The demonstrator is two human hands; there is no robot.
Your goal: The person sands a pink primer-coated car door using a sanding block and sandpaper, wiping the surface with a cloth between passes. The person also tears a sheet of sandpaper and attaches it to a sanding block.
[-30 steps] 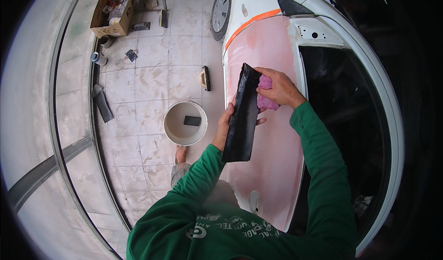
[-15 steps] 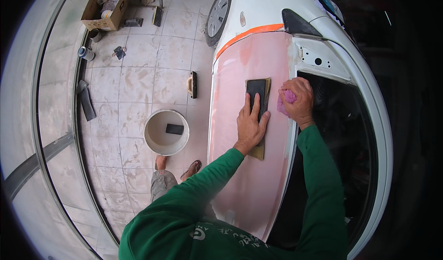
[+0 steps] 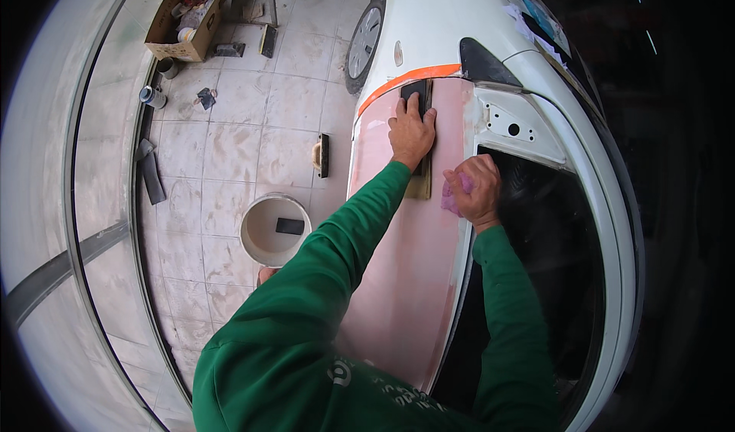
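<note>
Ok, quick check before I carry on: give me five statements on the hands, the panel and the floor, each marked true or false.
1. The left hand rests on a black block on the pink panel. True.
2. The right hand is empty. False: it grips a crumpled pink cloth.
3. A dark rectangular piece lies inside the bucket. True.
4. The orange strip crosses the end of the panel nearest the person. False: it borders the far end, towards the wheel.
5. The beige-handled tool lies on the tiled floor. True.
</note>
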